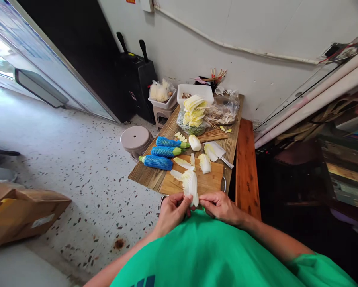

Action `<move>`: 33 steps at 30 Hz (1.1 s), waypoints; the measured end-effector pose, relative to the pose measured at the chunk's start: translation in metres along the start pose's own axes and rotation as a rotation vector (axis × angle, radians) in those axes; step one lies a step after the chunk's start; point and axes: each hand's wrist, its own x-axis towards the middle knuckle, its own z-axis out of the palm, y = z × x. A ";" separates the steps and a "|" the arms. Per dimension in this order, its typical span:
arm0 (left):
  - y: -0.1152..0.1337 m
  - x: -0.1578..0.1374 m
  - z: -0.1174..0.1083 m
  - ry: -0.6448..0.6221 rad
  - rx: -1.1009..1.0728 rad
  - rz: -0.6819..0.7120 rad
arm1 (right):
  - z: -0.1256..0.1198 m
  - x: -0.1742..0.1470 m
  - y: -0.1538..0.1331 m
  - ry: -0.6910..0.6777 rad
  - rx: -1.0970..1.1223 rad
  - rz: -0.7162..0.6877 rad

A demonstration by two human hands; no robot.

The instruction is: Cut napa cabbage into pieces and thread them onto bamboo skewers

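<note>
My left hand (176,209) holds a napa cabbage leaf (190,186) by its white base, thumb on top, above the near edge of the cutting board (213,185). Close beside that base, my right hand (220,205) is closed in a pinch; whatever lies between its fingertips is too small to make out. Loose cabbage leaves (183,163) and a cut cabbage piece (204,164) lie on the board. Just past it are a small cabbage heart (194,142) and a cleaver (216,149) with a leaf on its blade.
Zucchini in blue foam nets (163,151) lie at the table's left. Farther back are a bundle of bamboo skewers (216,135), stacked skewered cabbage leaves (194,109), a bag of mushrooms (225,113) and a white bin (196,91). A stool (136,138) stands left; a wooden bench (247,167) runs along the right.
</note>
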 end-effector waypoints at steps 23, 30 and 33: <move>-0.127 0.197 -0.081 0.033 0.997 0.282 | -0.038 -0.028 0.083 0.477 0.651 0.339; -0.107 0.180 -0.063 0.136 0.582 0.068 | -0.041 -0.020 0.079 0.420 0.775 0.340; -0.094 0.145 -0.046 0.116 0.328 -0.004 | -0.033 -0.015 0.076 0.440 0.661 0.380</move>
